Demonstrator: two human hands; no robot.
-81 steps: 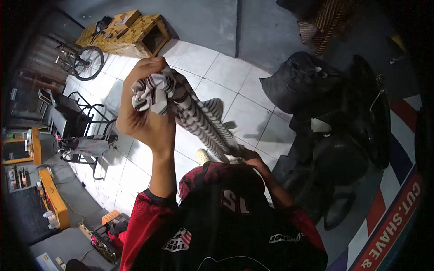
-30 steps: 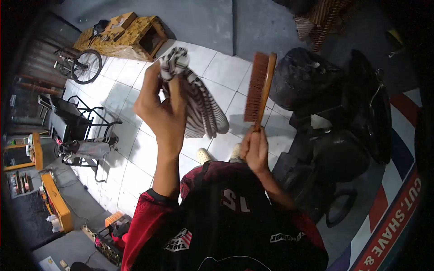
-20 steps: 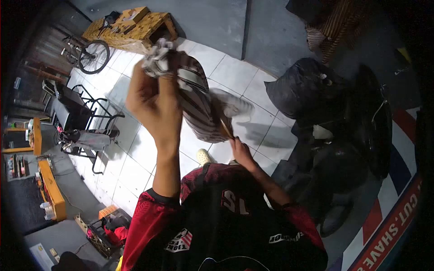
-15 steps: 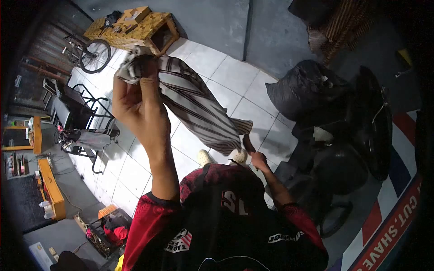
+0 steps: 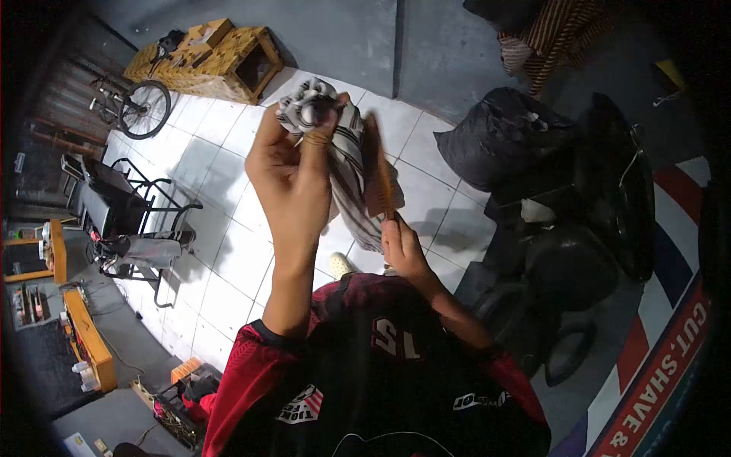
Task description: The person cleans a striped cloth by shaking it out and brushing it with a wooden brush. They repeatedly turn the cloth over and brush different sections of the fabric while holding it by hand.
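A black-and-white striped cloth [image 5: 349,156] is bunched at its top in my left hand [image 5: 291,183], raised in front of my chest. My fingers are wrapped round the gathered end, and the rest hangs down toward the floor. Lower and to the right, my right hand [image 5: 405,250] grips the handle of a brown brush [image 5: 386,183]. The brush stands nearly upright, its bristle side turned toward the hanging cloth and overlapping it in this view. Motion slightly blurs the brush.
A large black plastic bag [image 5: 510,137] and a dark chair [image 5: 575,266] stand at right. To the left are a black metal-framed seat [image 5: 122,198] and a bicycle [image 5: 143,110]. A patterned wooden bench [image 5: 217,65] is at the back wall. White tiles [image 5: 221,266] cover the floor.
My left hand has moved right with the bunched cloth. My right hand has raised the brush from low near my feet to beside the cloth.
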